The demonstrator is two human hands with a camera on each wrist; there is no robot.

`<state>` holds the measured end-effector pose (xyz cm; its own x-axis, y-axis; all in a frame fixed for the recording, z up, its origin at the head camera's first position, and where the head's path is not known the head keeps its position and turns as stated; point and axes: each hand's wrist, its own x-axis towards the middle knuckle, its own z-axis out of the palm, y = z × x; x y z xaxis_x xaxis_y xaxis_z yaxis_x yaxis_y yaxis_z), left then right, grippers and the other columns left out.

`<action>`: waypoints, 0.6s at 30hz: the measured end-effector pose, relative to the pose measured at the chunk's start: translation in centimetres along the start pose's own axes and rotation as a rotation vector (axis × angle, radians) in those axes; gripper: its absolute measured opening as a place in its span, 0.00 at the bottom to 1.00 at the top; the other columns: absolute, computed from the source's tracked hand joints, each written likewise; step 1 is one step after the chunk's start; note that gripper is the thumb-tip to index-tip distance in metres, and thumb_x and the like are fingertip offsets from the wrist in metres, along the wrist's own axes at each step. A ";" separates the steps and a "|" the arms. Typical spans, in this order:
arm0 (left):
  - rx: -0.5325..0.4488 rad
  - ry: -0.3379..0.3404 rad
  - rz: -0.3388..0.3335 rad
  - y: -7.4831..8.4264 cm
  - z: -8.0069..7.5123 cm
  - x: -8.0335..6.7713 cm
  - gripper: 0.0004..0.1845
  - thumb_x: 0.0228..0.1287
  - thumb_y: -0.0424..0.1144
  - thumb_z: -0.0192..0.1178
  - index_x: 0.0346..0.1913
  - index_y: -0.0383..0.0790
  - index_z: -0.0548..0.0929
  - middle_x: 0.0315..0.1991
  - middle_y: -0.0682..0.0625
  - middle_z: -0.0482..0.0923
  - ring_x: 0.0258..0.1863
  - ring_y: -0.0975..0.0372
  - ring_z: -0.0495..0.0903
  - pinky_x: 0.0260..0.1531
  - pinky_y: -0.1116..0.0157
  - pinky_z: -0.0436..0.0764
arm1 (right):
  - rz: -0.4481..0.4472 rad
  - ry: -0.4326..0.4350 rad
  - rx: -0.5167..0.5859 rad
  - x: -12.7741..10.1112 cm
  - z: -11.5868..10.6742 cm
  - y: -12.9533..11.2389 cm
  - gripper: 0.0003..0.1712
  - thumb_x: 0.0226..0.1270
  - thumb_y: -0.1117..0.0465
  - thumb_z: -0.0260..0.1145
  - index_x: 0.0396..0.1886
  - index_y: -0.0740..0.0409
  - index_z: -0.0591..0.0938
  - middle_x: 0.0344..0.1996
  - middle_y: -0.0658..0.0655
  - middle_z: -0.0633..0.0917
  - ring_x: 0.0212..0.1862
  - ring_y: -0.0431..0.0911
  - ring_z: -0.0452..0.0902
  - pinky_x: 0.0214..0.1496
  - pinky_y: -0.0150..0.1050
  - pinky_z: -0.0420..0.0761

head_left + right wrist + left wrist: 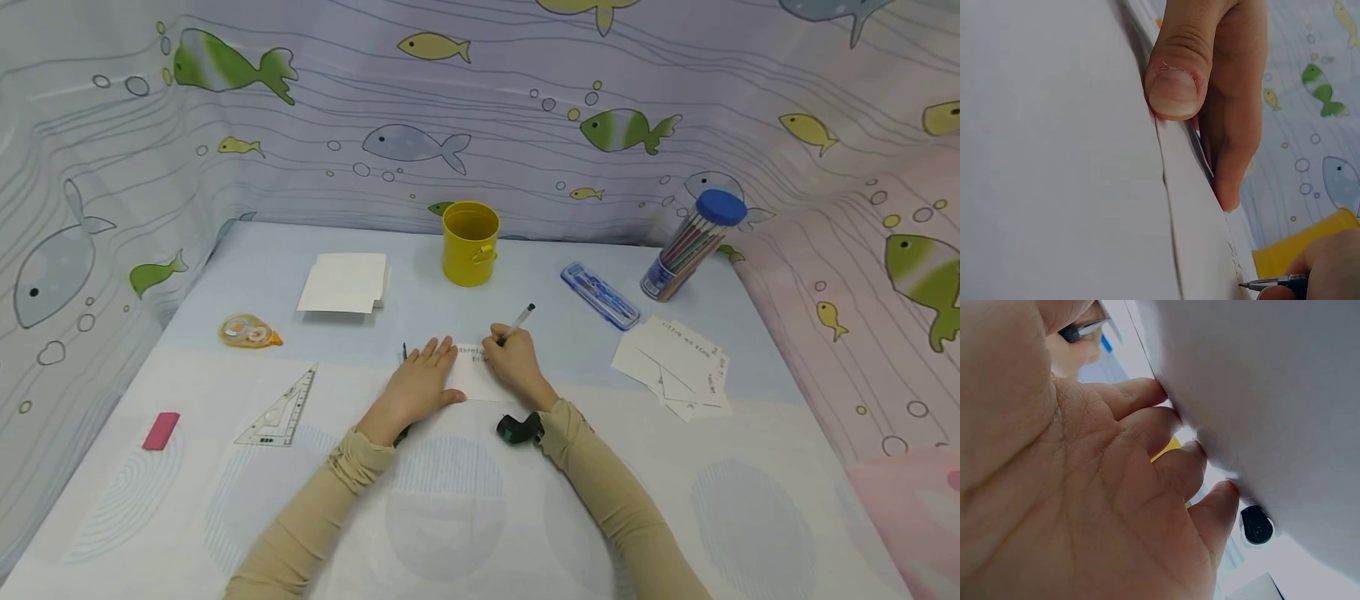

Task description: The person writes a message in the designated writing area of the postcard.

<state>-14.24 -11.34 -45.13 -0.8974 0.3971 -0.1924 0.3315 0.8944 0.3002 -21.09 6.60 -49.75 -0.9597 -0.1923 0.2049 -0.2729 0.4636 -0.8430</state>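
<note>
A white card [480,385] with handwriting along its top lies between the hands. My left hand [420,383] rests on its left side with fingers spread, thumb at the lower edge. My right hand [519,367] pinches a clear-barrelled pen [521,318] with a black end, over the card's upper right. In the right wrist view the pen's tip [1245,285] meets the card beside the small writing, and the left hand's thumb [1175,94] presses at the card's edge. A small black-ended thing [1256,525] lies just beyond the left fingertips in the left wrist view.
Behind stand a yellow bucket [469,250], a blue case [600,296] and a blue-lidded pencil jar [682,250]. Written cards [675,367] lie right. Leftward are blank cards [342,283], correction tape [247,331], a set square [281,412] and a red eraser [161,431].
</note>
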 end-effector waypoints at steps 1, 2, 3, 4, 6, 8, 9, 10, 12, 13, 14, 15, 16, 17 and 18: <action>-0.002 0.000 -0.001 0.0 0.0 0.0 0.43 0.66 0.55 0.58 0.74 0.31 0.57 0.77 0.38 0.50 0.76 0.44 0.49 0.73 0.44 0.55 | 0.000 -0.001 -0.001 0.0 0.0 0.0 0.23 0.58 0.70 0.55 0.09 0.51 0.58 0.07 0.43 0.55 0.13 0.37 0.46 0.15 0.29 0.47; -0.003 -0.001 -0.001 0.0 0.1 0.0 0.43 0.66 0.55 0.58 0.74 0.31 0.57 0.77 0.38 0.50 0.77 0.44 0.49 0.73 0.44 0.55 | -0.001 -0.001 0.004 0.0 0.0 0.0 0.23 0.58 0.70 0.55 0.09 0.52 0.58 0.07 0.44 0.55 0.13 0.38 0.46 0.16 0.29 0.47; -0.004 -0.002 -0.002 0.0 0.1 0.0 0.43 0.66 0.55 0.58 0.74 0.31 0.57 0.77 0.38 0.50 0.77 0.44 0.49 0.73 0.44 0.55 | -0.003 -0.001 0.009 -0.1 0.0 0.0 0.23 0.58 0.70 0.55 0.09 0.52 0.58 0.07 0.44 0.55 0.13 0.38 0.46 0.16 0.29 0.47; -0.006 -0.002 -0.003 0.0 0.1 0.0 0.43 0.66 0.55 0.58 0.74 0.31 0.57 0.77 0.38 0.50 0.77 0.44 0.49 0.73 0.44 0.55 | -0.003 0.000 0.015 -0.1 0.0 0.1 0.23 0.58 0.70 0.54 0.09 0.52 0.58 0.07 0.44 0.55 0.13 0.38 0.47 0.16 0.29 0.47; -0.009 -0.004 -0.004 0.0 0.1 0.0 0.43 0.66 0.55 0.58 0.74 0.31 0.56 0.77 0.38 0.49 0.77 0.45 0.49 0.73 0.44 0.55 | -0.001 0.000 0.023 -0.1 0.0 0.1 0.23 0.58 0.70 0.54 0.09 0.52 0.58 0.07 0.45 0.56 0.13 0.39 0.47 0.16 0.29 0.48; -0.008 -0.006 -0.004 0.0 0.1 0.0 0.43 0.66 0.55 0.58 0.74 0.31 0.56 0.77 0.38 0.49 0.77 0.45 0.49 0.73 0.45 0.55 | -0.001 -0.002 0.027 -0.1 0.0 0.1 0.23 0.58 0.70 0.54 0.09 0.52 0.58 0.08 0.46 0.56 0.13 0.39 0.47 0.16 0.30 0.47; -0.009 -0.007 -0.004 0.0 0.1 0.0 0.43 0.66 0.55 0.58 0.74 0.31 0.56 0.77 0.38 0.49 0.77 0.45 0.48 0.73 0.44 0.55 | 0.000 -0.003 0.024 0.0 0.0 0.1 0.23 0.58 0.70 0.54 0.09 0.52 0.58 0.08 0.45 0.56 0.13 0.39 0.46 0.16 0.30 0.47; -0.009 -0.007 -0.003 0.0 0.0 0.0 0.43 0.66 0.55 0.58 0.74 0.31 0.56 0.77 0.38 0.49 0.77 0.44 0.48 0.73 0.44 0.55 | 0.003 -0.005 0.021 0.0 0.0 0.0 0.23 0.58 0.70 0.54 0.09 0.52 0.58 0.08 0.45 0.56 0.13 0.39 0.46 0.16 0.29 0.47; -0.008 -0.008 -0.002 0.0 0.0 0.0 0.44 0.66 0.55 0.58 0.74 0.31 0.56 0.77 0.38 0.49 0.77 0.44 0.48 0.73 0.44 0.55 | 0.005 -0.009 0.012 0.0 0.0 0.0 0.23 0.58 0.70 0.54 0.09 0.52 0.58 0.08 0.45 0.56 0.13 0.38 0.47 0.16 0.29 0.47; -0.008 -0.008 -0.003 0.0 0.1 0.0 0.44 0.66 0.55 0.58 0.74 0.31 0.56 0.77 0.38 0.49 0.77 0.44 0.48 0.73 0.44 0.55 | 0.006 -0.012 0.008 0.0 0.0 0.0 0.22 0.58 0.70 0.55 0.09 0.52 0.58 0.08 0.45 0.56 0.13 0.38 0.47 0.16 0.29 0.48; -0.007 -0.009 -0.004 0.0 0.1 0.0 0.44 0.66 0.55 0.58 0.74 0.31 0.56 0.77 0.38 0.49 0.77 0.44 0.48 0.73 0.44 0.55 | 0.007 -0.015 0.003 0.0 0.0 0.0 0.22 0.58 0.70 0.55 0.09 0.52 0.58 0.08 0.45 0.56 0.13 0.38 0.47 0.16 0.29 0.48; -0.005 -0.007 -0.004 -0.1 0.1 0.0 0.44 0.66 0.55 0.58 0.74 0.31 0.56 0.77 0.38 0.49 0.77 0.44 0.48 0.73 0.44 0.55 | 0.008 -0.018 -0.003 0.0 0.0 0.0 0.22 0.58 0.69 0.55 0.09 0.52 0.59 0.08 0.45 0.56 0.13 0.37 0.47 0.16 0.29 0.48; -0.003 -0.006 -0.003 -0.1 0.1 0.0 0.44 0.66 0.55 0.58 0.74 0.31 0.56 0.77 0.38 0.49 0.77 0.45 0.48 0.73 0.44 0.55 | 0.008 -0.019 -0.005 0.0 0.0 -0.1 0.22 0.58 0.69 0.55 0.09 0.52 0.59 0.08 0.45 0.56 0.13 0.37 0.47 0.16 0.29 0.48; -0.003 -0.004 -0.003 -0.1 0.2 0.1 0.44 0.66 0.55 0.58 0.74 0.31 0.56 0.77 0.38 0.49 0.77 0.45 0.48 0.73 0.45 0.55 | 0.009 -0.020 -0.009 0.0 -0.1 -0.1 0.22 0.58 0.69 0.55 0.09 0.52 0.58 0.08 0.45 0.56 0.13 0.37 0.46 0.16 0.29 0.48; 0.000 -0.004 -0.002 -0.1 0.2 0.1 0.44 0.66 0.55 0.58 0.74 0.31 0.56 0.77 0.38 0.49 0.77 0.45 0.48 0.73 0.45 0.54 | 0.009 -0.019 -0.015 0.0 -0.1 -0.1 0.22 0.58 0.69 0.55 0.09 0.52 0.58 0.08 0.45 0.56 0.13 0.37 0.46 0.16 0.29 0.48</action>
<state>-14.31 -11.36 -45.38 -0.8967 0.3965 -0.1967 0.3299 0.8951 0.3000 -21.08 6.62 -49.62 -0.9607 -0.2047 0.1878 -0.2655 0.4780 -0.8373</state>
